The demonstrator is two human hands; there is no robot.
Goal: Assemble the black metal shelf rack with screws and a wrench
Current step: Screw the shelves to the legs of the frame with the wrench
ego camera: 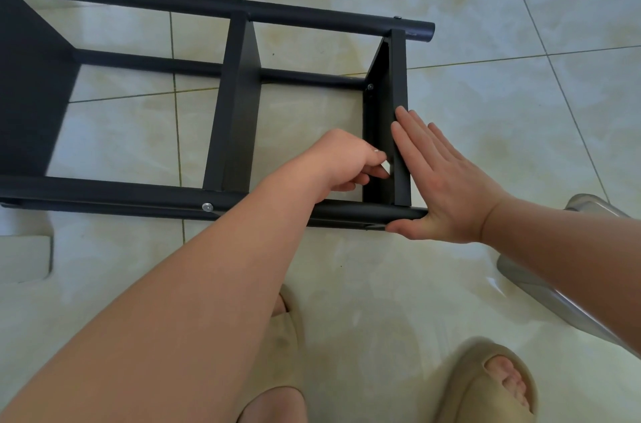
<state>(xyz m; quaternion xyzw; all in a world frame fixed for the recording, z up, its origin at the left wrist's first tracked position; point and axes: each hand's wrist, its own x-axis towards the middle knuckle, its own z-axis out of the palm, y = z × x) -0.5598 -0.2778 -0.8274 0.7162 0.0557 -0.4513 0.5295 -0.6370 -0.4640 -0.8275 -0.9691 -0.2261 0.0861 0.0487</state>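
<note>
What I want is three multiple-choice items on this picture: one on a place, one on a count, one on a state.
1. Where does the right hand lie?
A. on the floor
B. against the end shelf
C. on a sandal
2. How many shelves show in the rack?
A. one
B. three
C. five
3. How is the right hand?
A. flat, fingers straight
B. a fist
C. gripping a wrench
Key: 1 B, it lies along the shelf's outer side; 2 B, three panels cross the rack; 3 A, its fingers lie straight.
</note>
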